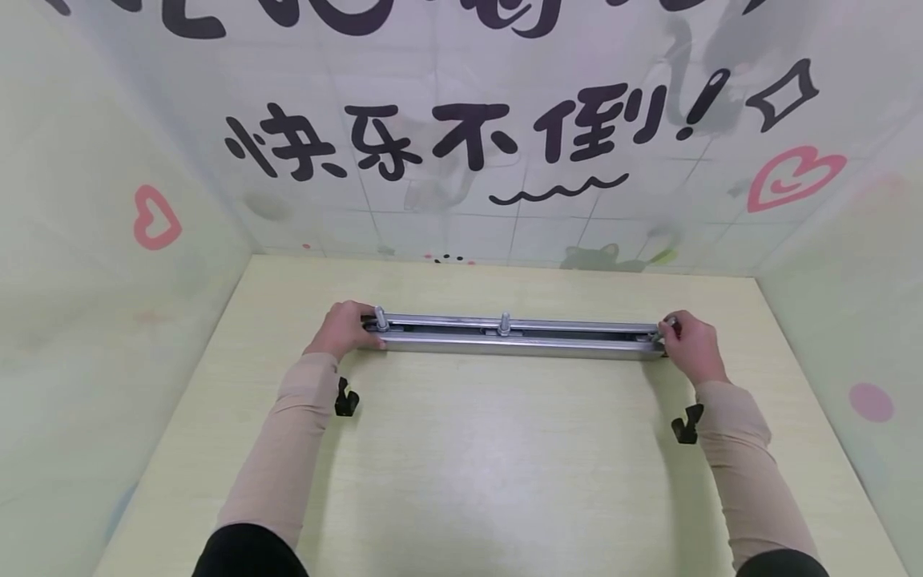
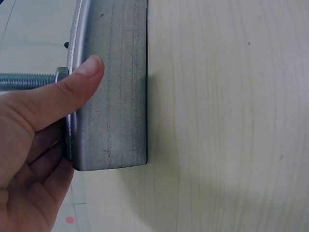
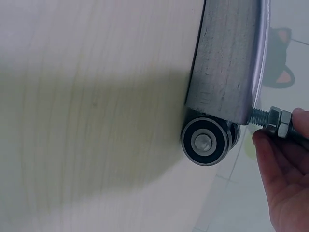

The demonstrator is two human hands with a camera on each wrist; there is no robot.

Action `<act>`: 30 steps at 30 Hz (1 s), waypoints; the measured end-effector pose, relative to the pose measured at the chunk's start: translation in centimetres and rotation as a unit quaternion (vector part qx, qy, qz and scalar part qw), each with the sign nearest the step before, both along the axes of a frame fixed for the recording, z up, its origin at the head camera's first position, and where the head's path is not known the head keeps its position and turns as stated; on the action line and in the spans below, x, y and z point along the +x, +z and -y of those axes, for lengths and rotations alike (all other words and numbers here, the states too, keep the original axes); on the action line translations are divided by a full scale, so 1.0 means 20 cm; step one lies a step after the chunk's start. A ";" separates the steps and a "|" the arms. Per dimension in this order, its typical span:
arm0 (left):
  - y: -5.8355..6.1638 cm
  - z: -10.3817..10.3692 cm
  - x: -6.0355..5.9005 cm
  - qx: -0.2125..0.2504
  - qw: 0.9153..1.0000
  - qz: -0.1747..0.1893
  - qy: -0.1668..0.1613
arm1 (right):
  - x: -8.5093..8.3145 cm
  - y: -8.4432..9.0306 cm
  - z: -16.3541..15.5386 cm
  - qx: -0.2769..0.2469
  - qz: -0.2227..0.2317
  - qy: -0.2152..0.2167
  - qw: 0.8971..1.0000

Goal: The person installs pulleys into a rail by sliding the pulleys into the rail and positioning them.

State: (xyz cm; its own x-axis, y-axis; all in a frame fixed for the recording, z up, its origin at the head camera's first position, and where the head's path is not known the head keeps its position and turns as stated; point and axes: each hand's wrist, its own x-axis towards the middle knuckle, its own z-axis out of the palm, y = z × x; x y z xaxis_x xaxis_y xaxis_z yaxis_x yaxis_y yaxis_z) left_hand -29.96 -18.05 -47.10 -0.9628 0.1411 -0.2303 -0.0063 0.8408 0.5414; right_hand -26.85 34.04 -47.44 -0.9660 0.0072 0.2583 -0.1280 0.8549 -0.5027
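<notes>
A steel channel rail lies crosswise on the table, its slot facing up. Its left end is in the grip of my left hand; in the left wrist view the thumb presses the rail's side wall. Beside that thumb a threaded bolt with a nut stands out of the slot, and a middle bolt rises halfway along. At the right end my right hand pinches a bolt with nuts. Below this bolt, a roller wheel sticks partly out of the rail's end.
The pale wood-grain table has printed walls at its left, right and back. The back wall stands close behind the rail. Small black mounts sit at both sleeve cuffs.
</notes>
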 end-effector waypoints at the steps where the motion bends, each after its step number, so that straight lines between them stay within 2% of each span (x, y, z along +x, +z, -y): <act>1: 0.00 0.00 0.00 0.001 1.000 0.000 0.000 | 0.00 0.00 0.00 -0.001 0.002 0.004 1.000; 9: 0.00 0.00 0.00 0.003 1.000 0.003 0.002 | -0.02 0.01 0.04 0.009 -0.003 0.037 0.999; 17: 0.00 0.00 0.01 0.007 1.000 0.001 0.004 | -0.01 0.03 0.09 0.008 0.023 0.051 0.998; 30: 0.01 -0.01 0.01 0.005 1.000 0.011 0.007 | -0.03 0.01 0.17 0.018 0.009 0.069 0.997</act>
State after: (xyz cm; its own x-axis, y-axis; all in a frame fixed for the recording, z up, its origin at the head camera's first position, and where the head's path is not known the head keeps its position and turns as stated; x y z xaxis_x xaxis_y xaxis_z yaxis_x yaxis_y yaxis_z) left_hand -29.71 -17.91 -46.81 -0.9595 0.1302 -0.2499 -0.0298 0.8349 0.5496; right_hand -27.48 30.65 -47.16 -0.9616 -0.1345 0.2392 -0.2367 0.8473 -0.4755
